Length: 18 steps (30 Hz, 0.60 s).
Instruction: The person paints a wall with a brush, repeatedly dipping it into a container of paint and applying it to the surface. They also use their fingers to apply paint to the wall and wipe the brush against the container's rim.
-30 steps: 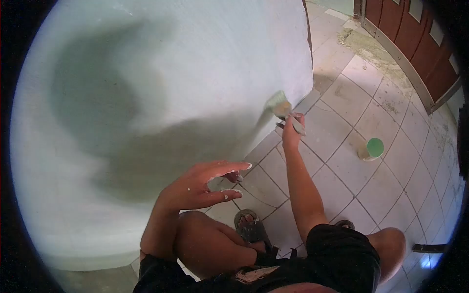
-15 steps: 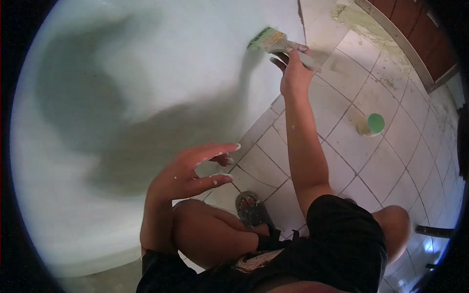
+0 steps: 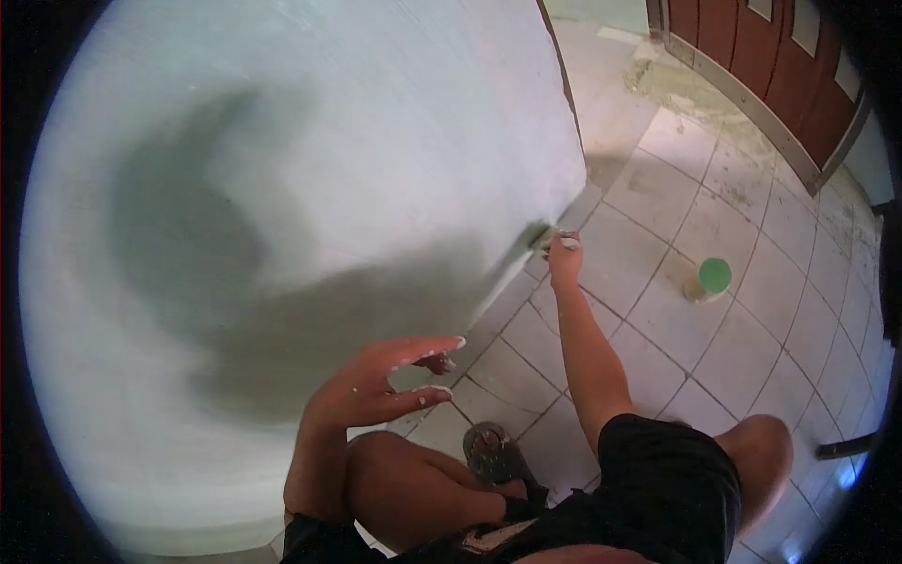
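My right hand [image 3: 567,252] is wrapped round a paintbrush [image 3: 542,239], whose green bristles are at the bottom edge of the pale wall [image 3: 395,160], close over the floor tiles. Part of the brush is hidden by my fingers. In front of the wall, my left hand [image 3: 390,381] hovers above my bent knee, thumb and fingers spread apart, with nothing between them. White paint spots mark its fingertips and back. A container of green paint [image 3: 715,275] stands on the tiles to the right of my right forearm.
White square tiles [image 3: 648,273] cover the floor. My sandalled foot [image 3: 493,451] rests on them below my left hand. A reddish-brown door [image 3: 752,56] is at the upper right, with greenish stains [image 3: 681,89] on the floor before it. The wall ends at a vertical corner edge [image 3: 567,85].
My right hand has brought the brush down from higher on the wall to its bottom edge. My left hand stays spread. The view has tilted, so the paint container appears lower.
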Motion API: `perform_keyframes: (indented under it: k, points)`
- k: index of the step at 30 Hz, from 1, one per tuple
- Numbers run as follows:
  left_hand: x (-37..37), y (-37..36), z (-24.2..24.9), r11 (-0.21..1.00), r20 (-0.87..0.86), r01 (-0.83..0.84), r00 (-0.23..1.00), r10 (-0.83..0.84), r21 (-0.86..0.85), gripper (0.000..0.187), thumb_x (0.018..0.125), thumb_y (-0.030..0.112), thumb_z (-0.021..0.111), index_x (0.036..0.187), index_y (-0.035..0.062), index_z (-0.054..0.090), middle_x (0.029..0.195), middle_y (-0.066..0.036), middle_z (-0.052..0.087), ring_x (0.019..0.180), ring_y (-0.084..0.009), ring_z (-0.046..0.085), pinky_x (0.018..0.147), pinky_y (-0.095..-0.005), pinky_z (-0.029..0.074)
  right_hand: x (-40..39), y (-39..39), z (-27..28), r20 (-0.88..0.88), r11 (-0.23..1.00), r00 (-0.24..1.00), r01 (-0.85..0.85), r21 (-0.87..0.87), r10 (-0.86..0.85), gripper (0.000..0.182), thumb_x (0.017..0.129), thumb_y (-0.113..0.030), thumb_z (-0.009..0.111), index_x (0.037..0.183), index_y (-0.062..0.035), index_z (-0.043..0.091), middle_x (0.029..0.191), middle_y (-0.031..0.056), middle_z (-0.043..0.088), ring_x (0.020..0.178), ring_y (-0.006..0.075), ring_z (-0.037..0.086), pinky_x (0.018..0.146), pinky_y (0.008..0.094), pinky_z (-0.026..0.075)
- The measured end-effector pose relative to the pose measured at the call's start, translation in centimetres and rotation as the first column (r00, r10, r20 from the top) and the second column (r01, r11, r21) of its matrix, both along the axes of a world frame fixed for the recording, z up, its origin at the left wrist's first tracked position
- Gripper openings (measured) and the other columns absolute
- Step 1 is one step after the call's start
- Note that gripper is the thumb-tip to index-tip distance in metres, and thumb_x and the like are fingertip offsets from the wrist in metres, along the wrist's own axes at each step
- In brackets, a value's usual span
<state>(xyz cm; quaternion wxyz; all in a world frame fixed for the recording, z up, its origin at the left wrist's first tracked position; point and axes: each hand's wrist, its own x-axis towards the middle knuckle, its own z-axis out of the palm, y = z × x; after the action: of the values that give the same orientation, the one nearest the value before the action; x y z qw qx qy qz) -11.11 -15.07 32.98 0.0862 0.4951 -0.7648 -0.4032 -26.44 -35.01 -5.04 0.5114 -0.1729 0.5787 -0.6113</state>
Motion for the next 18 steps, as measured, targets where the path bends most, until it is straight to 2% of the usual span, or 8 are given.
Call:
perform_keyframes:
  k: [1, 3, 6, 9, 10, 13, 16, 18]
  points:
    - [-0.1, -0.1, 0.1, 1.0, 0.008, 0.011, 1.0, -0.011, 0.006, 0.054, 0.078, 0.02, 0.071, 0.127, 0.0113, 0.051, 0.104, -0.011, 0.062, 0.091, -0.0218, 0.06, 0.082, -0.0345, 0.047, 0.5, -0.8, 1.7, 0.007, 1.0, 1.0, -0.001, -0.021, 0.002, 0.012, 0.084, -0.015, 0.056, 0.085, -0.0024, 0.056, 0.071, 0.0105, 0.06, 0.069, 0.018, 0.061, 0.059, 0.0317, 0.048]
    - [-0.1, -0.1, 0.1, 1.0, -0.005, 0.011, 1.0, -0.011, 0.003, 0.054, 0.078, 0.02, 0.071, 0.127, 0.0112, 0.051, 0.102, -0.012, 0.062, 0.091, -0.022, 0.06, 0.081, -0.0346, 0.047, 1.4, -1.9, 5.6, -0.373, 0.987, 0.927, -0.01, -0.163, -0.052, 0.012, 0.083, -0.014, 0.056, 0.083, -0.0022, 0.057, 0.07, 0.0102, 0.061, 0.063, 0.0179, 0.06, 0.056, 0.031, 0.047]
    - [0.1, -0.2, 0.0, 1.0, -0.026, 0.011, 1.0, -0.01, 0.014, 0.054, 0.078, 0.021, 0.071, 0.127, 0.0108, 0.051, 0.1, -0.012, 0.062, 0.089, -0.0228, 0.06, 0.081, -0.0347, 0.047, -0.1, 0.4, 20.1, -0.022, 0.911, 1.0, -0.017, -0.413, 0.009, 0.01, 0.082, -0.011, 0.058, 0.081, -0.0012, 0.056, 0.068, 0.0068, 0.06, 0.062, 0.0122, 0.057, 0.057, 0.0266, 0.048]
    - [-0.4, -1.1, -0.5, 0.998, -0.025, 0.036, 0.999, -0.035, 0.042, 0.053, 0.078, 0.018, 0.071, 0.126, 0.0096, 0.051, 0.102, -0.012, 0.062, 0.091, -0.0226, 0.061, 0.081, -0.0352, 0.048, -0.9, 0.5, 29.8, 0.136, 0.756, 0.983, -0.006, -0.654, 0.125, 0.008, 0.088, -0.011, 0.052, 0.089, -0.0034, 0.054, 0.085, 0.0047, 0.057, 0.074, 0.0129, 0.056, 0.066, 0.0292, 0.051]
    - [-0.7, -1.2, -0.7, 0.996, -0.019, 0.057, 0.998, -0.056, 0.061, 0.052, 0.078, 0.015, 0.072, 0.125, 0.0087, 0.051, 0.105, -0.013, 0.063, 0.094, -0.022, 0.061, 0.082, -0.0357, 0.048, -1.1, 0.7, 32.7, 0.285, 0.763, 0.941, 0.047, -0.644, 0.183, 0.011, 0.088, -0.01, 0.051, 0.096, -0.0028, 0.051, 0.092, 0.0072, 0.056, 0.081, 0.0164, 0.058, 0.067, 0.0328, 0.052]
    - [-1.8, -1.7, -0.9, 0.996, -0.029, 0.042, 0.999, -0.04, 0.073, 0.052, 0.078, 0.017, 0.071, 0.126, 0.0088, 0.051, 0.105, -0.014, 0.062, 0.093, -0.0221, 0.061, 0.082, -0.0357, 0.048, -1.5, 1.4, 34.6, 0.437, 0.655, 0.825, 0.112, -0.747, 0.358, 0.015, 0.089, -0.009, 0.049, 0.103, -0.0028, 0.048, 0.096, 0.0095, 0.055, 0.086, 0.0214, 0.06, 0.068, 0.0375, 0.053]
    - [-1.7, -1.6, -1.1, 0.999, 0.019, 0.034, 0.999, -0.035, 0.04, 0.052, 0.08, 0.026, 0.069, 0.126, 0.0094, 0.051, 0.101, -0.014, 0.062, 0.091, -0.0242, 0.06, 0.081, -0.0351, 0.048, 0.5, 1.5, 27.0, 0.251, 0.702, 0.93, -0.012, -0.713, 0.27, 0.015, 0.091, -0.009, 0.049, 0.104, -0.0034, 0.045, 0.101, 0.0108, 0.054, 0.09, 0.0242, 0.06, 0.075, 0.0394, 0.056]
    - [-1.6, -1.5, -1.4, 0.999, 0.01, 0.03, 0.999, -0.031, 0.032, 0.051, 0.081, 0.029, 0.068, 0.126, 0.0095, 0.05, 0.102, -0.014, 0.062, 0.092, -0.024, 0.06, 0.081, -0.0352, 0.048, 1.1, 2.4, 19.6, 0.26, 0.756, 0.929, -0.031, -0.654, 0.263, 0.016, 0.089, -0.005, 0.051, 0.103, -0.0017, 0.044, 0.102, 0.0101, 0.052, 0.093, 0.0228, 0.059, 0.073, 0.0379, 0.056]
